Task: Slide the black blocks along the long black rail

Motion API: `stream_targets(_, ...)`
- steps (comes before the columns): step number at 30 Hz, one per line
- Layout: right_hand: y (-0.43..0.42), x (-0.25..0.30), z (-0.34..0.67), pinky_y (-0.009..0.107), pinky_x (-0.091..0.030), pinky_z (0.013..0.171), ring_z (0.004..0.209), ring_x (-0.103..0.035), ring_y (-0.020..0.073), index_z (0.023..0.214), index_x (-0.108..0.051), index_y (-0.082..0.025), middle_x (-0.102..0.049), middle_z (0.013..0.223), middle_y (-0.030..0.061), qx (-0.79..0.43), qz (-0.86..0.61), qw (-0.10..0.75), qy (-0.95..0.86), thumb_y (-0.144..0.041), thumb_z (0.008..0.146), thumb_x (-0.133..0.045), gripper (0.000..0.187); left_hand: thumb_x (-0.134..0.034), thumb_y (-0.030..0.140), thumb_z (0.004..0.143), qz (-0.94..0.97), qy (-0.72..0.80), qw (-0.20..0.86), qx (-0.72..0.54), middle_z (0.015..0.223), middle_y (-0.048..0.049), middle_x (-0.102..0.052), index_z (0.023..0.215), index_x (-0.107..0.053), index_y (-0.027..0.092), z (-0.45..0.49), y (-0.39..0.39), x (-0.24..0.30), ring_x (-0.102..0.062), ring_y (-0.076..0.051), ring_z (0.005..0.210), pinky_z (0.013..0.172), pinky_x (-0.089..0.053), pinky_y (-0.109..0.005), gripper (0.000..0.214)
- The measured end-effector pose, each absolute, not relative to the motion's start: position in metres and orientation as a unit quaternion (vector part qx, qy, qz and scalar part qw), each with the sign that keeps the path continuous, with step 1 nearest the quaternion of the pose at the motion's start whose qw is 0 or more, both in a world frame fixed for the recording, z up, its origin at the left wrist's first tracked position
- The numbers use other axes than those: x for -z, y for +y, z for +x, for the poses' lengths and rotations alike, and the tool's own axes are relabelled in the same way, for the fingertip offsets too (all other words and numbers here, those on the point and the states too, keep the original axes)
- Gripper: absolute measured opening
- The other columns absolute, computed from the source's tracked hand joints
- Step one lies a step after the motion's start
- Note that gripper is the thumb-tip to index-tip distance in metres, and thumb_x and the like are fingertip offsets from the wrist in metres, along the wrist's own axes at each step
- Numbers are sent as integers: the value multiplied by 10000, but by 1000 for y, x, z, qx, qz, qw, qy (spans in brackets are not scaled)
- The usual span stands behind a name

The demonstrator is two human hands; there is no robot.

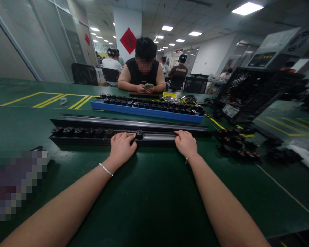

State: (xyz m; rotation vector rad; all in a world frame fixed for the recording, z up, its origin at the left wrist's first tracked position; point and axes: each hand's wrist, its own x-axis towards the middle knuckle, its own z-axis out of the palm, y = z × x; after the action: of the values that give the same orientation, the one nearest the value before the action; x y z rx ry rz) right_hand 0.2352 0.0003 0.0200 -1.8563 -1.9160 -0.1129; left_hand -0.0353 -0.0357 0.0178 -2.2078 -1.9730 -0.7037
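Note:
A long black channel rail (pixel 157 137) lies across the table in front of me, with several black socket-like modules (pixel 78 132) seated in its left part. My left hand (pixel 122 149) is closed over the rail's middle, fingertips against a single black module (pixel 139 134) and thumb at the near wall. What lies beneath that palm is hidden. Farther right, my right hand (pixel 186 144) grips the same rail, its fingers curled over the walls. Between my hands the rail's pale inner floor shows. A second black rail (pixel 134 121) runs just behind.
A blue tray (pixel 146 112) with rows of black parts stands farther back. Loose black modules (pixel 237 145) are heaped at the right, near a tilted black machine frame (pixel 239 92). Opposite sits a person (pixel 144 68) holding a phone. A pixelated object (pixel 15 185) lies at left.

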Motion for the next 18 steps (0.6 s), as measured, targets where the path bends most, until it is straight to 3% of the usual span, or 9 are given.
stream_targets(11,-2,-15,221,395,-321,1002,1153,-483,222,1090,-643,-187,-619,1180,69,47,-673,271,-686,-220,822,-386,373,-420,345,827,-736,-640,53,215,1030,-57,-672,1188,-599,259,-33,-36,-15,-515,-252,1073,1013,-233,-486,411)
stream_targets(18,-11,-20,159,396,-301,1014,1165,-475,219,1101,-632,-203,-617,1189,65,-25,-616,307,-725,-318,836,-449,341,-445,334,808,-739,-638,52,209,1025,-63,-658,1221,-571,272,-31,-38,-14,-498,-266,1098,1028,-197,-515,436)
